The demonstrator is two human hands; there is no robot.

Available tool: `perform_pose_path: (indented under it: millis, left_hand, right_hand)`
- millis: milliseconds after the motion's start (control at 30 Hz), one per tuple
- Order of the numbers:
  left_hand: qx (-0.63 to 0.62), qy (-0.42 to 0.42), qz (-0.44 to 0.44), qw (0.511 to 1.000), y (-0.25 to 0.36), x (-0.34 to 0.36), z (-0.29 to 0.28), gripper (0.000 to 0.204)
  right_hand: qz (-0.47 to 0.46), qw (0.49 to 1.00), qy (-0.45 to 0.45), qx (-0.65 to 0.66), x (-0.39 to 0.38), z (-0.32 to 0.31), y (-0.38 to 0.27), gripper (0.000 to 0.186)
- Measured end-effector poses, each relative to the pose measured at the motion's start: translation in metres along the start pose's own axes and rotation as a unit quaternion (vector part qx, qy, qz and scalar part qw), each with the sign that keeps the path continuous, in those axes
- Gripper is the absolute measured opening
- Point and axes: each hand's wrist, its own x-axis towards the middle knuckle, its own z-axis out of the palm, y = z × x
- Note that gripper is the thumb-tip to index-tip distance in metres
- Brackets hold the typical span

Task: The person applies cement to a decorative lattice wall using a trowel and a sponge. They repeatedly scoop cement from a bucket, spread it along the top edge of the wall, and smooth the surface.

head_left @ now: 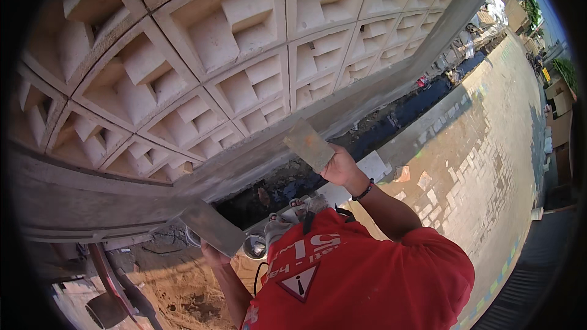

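Observation:
My right hand (pixel 340 168) is closed round a flat grey rectangular tool (pixel 304 142), a board or float with brownish stains, held up near the plastered ledge (pixel 361 101) below the breeze-block wall. Lower and to the left, my left hand (pixel 215 250) grips a larger dark grey flat board (pixel 208 225), tilted beside the base of the wall. A round metal vessel (pixel 254 246) sits just right of that board. The pale breeze blocks (pixel 244 18) fill the upper view, with angled recesses. My red-shirted body hides part of the ground.
A dark drainage trench (pixel 403 116) runs along the wall. Right of it lies a paved lane (pixel 477 195) with buildings and plants beyond. At lower left are sandy ground (pixel 177 290), a red metal bar (pixel 113 281) and a dark bucket-like object (pixel 101 311). Rubble and sacks line the trench's far end.

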Motion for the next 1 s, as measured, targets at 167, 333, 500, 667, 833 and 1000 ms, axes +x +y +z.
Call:
perform_pose_path:
  millis: [167, 333, 500, 667, 833, 1000]
  left_hand:
    - [-0.066, 0.075, 0.099, 0.990, -0.012, -0.064, 0.006, 0.039]
    - [-0.128, 0.097, 0.180, 0.970, -0.037, -0.123, -0.033, 0.038]
    - [-0.210, 0.191, 0.270, 0.920, -0.067, -0.180, -0.080, 0.036]
    - [-0.223, 0.258, 0.334, 0.879, -0.106, -0.244, -0.136, 0.035]
    - [-0.258, 0.300, 0.349, 0.850, -0.171, -0.291, -0.214, 0.034]
    - [-0.297, 0.316, 0.322, 0.842, -0.246, -0.315, -0.324, 0.031]
  right_hand:
    - [0.089, 0.995, 0.019, -0.030, 0.020, -0.001, 0.022, 0.033]
    - [0.185, 0.976, -0.049, -0.102, 0.041, -0.006, 0.058, 0.032]
    - [0.219, 0.916, -0.026, -0.336, 0.059, -0.010, 0.125, 0.035]
    - [0.345, 0.789, -0.087, -0.502, 0.073, -0.047, 0.208, 0.046]
    - [0.380, 0.650, -0.170, -0.636, 0.088, -0.141, 0.310, 0.051]
    - [0.374, 0.558, -0.143, -0.727, 0.101, -0.294, 0.425, 0.047]
